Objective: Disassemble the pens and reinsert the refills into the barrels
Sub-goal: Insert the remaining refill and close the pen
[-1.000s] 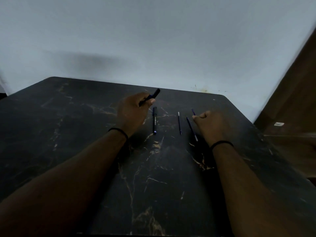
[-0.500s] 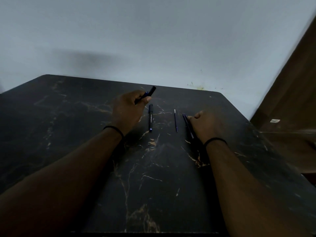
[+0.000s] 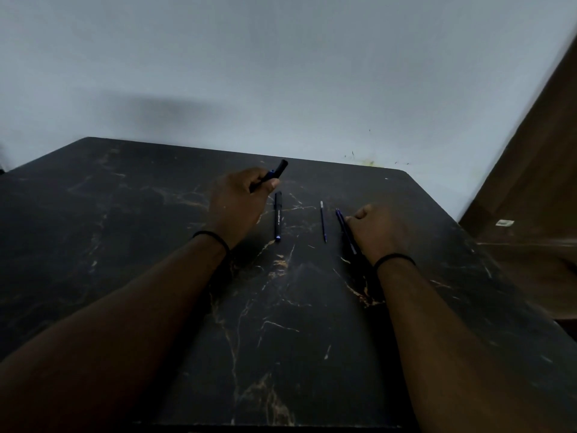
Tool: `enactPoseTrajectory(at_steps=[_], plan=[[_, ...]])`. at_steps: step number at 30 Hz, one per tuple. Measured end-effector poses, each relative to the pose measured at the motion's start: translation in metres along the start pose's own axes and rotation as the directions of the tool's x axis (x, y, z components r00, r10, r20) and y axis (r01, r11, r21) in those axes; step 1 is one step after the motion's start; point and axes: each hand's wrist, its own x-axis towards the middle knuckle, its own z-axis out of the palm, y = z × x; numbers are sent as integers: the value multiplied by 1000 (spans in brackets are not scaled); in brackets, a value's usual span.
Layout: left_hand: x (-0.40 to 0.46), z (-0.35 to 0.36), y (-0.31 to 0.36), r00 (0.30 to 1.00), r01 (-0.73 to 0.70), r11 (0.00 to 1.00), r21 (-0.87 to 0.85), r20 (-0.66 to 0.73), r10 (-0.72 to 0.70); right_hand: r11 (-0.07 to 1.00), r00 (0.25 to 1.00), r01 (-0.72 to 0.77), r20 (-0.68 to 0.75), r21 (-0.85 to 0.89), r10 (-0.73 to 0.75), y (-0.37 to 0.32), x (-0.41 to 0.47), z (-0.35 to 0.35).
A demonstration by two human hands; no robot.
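Note:
My left hand (image 3: 239, 204) is closed around a black pen barrel (image 3: 276, 172), whose far end sticks out past my thumb. A second black pen barrel (image 3: 278, 217) lies on the table just right of that hand, pointing away from me. Further right a thin blue refill (image 3: 323, 221) lies parallel to it. My right hand (image 3: 377, 231) rests fisted on the table, its fingertips against another thin blue refill (image 3: 345, 229) that runs along its left side. Whether the fingers grip this refill is unclear.
The black marble-patterned table (image 3: 281, 323) reaches to a pale wall at the back. A brown wooden surface (image 3: 537, 195) stands to the right, beyond the table's right edge.
My right hand has shifted left onto the slanted refill, which now lies along its side. The left hand keeps the same barrel; the view has drifted slightly.

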Motion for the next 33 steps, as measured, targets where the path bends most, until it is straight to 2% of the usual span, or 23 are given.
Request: enactPoseTrajectory(at_steps=[10,16,19,22,27,33], plan=[[0,0,2,1000,2,1000,-17,-7,-2,989,986,-17,-163,146,41,-9,-3,0],[0,0,1,1000,1,1000,4,-15,-1,983,985,68,-171,173,-38,-13,-7,-1],[0,0,1,1000,-3,1000,13,1,3,992,992,98,-84,82,-91,-24,-10,4],[-1,0,2,1000,-8,1000,26,-4,8,987,987,152,62,-59,-148,-36,-17,12],[-2,2,3,1000,-4,1000,24,-18,5,955,981,191,9,-229,-194,-48,-29,14],[-2,3,2,1000,4,1000,-3,-4,-4,909,964,266,108,-321,-243,-61,-35,6]])
